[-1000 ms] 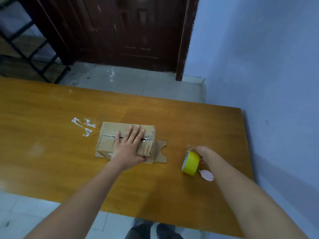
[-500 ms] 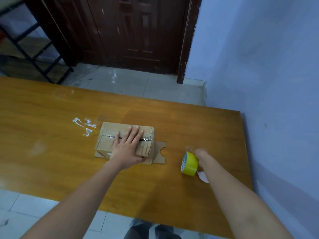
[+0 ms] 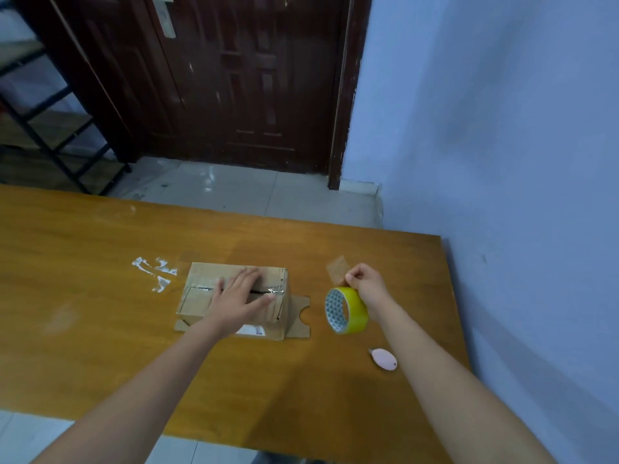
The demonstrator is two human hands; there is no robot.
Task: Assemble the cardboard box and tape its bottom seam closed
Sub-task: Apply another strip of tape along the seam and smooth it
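A small cardboard box stands bottom-up on the wooden table, its two bottom flaps folded shut with the seam running left to right. My left hand lies flat on the flaps with straight fingers, pressing them down. To the right, my right hand pinches the loose end of clear tape and holds it up. The yellow tape roll hangs just below that hand, above the table. A cardboard flap sticks out flat at the box's right foot.
A pink, flat oval object lies on the table near my right forearm. White tape scraps stick to the table left of the box. The blue wall runs along the table's right edge. A dark door and a metal shelf stand behind.
My right hand has lifted the tape roll off the table and moved it up and away from the pink object, with a length of tape pulled out. My left hand stays on the box.
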